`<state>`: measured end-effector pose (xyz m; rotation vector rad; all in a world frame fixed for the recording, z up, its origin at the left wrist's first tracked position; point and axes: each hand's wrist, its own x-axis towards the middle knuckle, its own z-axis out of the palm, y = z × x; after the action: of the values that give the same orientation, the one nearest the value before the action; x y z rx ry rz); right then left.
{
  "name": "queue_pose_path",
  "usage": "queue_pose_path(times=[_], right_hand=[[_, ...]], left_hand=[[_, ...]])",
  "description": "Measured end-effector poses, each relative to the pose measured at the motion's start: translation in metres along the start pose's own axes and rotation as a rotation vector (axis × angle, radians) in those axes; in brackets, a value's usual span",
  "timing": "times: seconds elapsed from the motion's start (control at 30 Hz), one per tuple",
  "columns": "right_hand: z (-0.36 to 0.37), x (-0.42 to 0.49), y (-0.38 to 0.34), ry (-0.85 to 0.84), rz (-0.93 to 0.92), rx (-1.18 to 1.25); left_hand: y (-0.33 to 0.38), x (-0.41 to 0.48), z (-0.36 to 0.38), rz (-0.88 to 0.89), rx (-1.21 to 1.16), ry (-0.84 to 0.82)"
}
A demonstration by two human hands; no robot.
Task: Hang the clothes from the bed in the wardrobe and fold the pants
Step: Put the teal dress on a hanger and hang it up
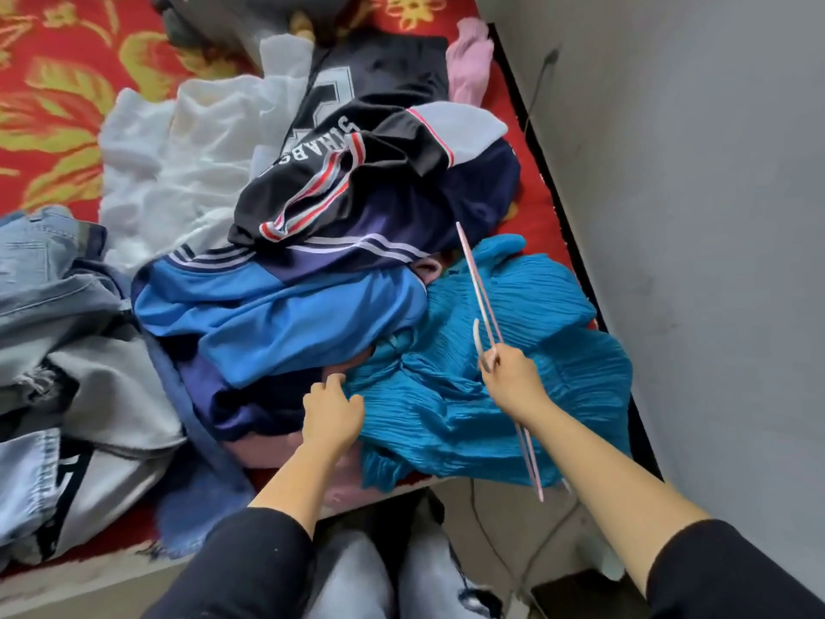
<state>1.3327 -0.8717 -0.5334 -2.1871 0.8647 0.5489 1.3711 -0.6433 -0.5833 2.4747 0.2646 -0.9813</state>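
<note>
The right hand (513, 373) is clenched around a thin pink hanger (474, 281), gripping it near the base of its hook. The hook curls up just at 11 o'clock from the knuckles. One arm of the hanger runs toward 11 o'clock over the clothes, and the other passes back toward 5 o'clock along the forearm.

The left hand (332, 415) lies at 9 o'clock from the right, well apart from it. Its fingers and thumb are curled on the near edge of a teal pleated garment (446, 408), pinching a fold of the cloth. This garment spreads between the two hands and beneath the hanger, and its hem reaches the bed's near edge at 6 o'clock.

At 10 o'clock from the left hand, touching the teal cloth, lies a blue and navy jacket (277, 314) with white stripes. Beyond it at 12 o'clock lies a black jersey (357, 140) with pale lettering and red-and-white trim. A white garment (178, 145) lies at 11 o'clock and a pink garment (468, 60) at 1 o'clock by the wall (692, 172). Pale jeans (40, 270) are heaped at 9 o'clock, with a grey garment (111, 395) just below them. Everything rests on a red floral bedspread (58, 82).
</note>
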Motion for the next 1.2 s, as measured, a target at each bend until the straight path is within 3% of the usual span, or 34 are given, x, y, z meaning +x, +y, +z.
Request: queue_pose_path(times=[0.17,0.23,0.47,0.57,0.67,0.77,0.9,0.97,1.03,1.1,1.2], right_hand=[[0.047,0.025,0.010,-0.219,0.141,0.181],[0.061,0.030,0.010,-0.247,0.203,0.251],[0.090,0.033,-0.014,-0.160,0.230,0.326],[0.095,0.036,-0.016,-0.161,0.256,0.305],[0.085,0.032,-0.013,-0.092,0.250,0.391],[0.054,0.023,-0.015,-0.085,0.169,0.441],[0.006,-0.005,-0.020,-0.125,0.097,0.490],[-0.010,-0.021,-0.019,-0.184,0.078,0.568],[-0.024,-0.035,-0.020,-0.255,0.057,0.636],[-0.039,-0.047,-0.024,-0.292,0.044,0.676],[-0.067,-0.058,-0.030,-0.307,-0.002,0.696]], left_hand=[[-0.015,0.028,0.015,-0.077,0.183,-0.050],[-0.017,0.030,0.018,-0.044,0.146,-0.118],[-0.001,-0.001,0.019,0.417,-0.150,-0.335],[0.010,-0.018,0.015,0.409,-0.269,-0.574],[0.009,-0.026,0.014,0.390,-0.252,-0.685],[0.009,-0.020,0.005,0.284,-0.244,-0.584],[0.032,-0.005,-0.009,0.218,-0.262,-0.087],[0.046,0.003,-0.011,0.327,-0.235,-0.107],[0.060,0.006,-0.007,0.437,-0.106,-0.239],[0.071,-0.005,-0.004,0.418,-0.027,-0.283],[0.083,-0.024,-0.021,0.338,-0.336,-0.292]])
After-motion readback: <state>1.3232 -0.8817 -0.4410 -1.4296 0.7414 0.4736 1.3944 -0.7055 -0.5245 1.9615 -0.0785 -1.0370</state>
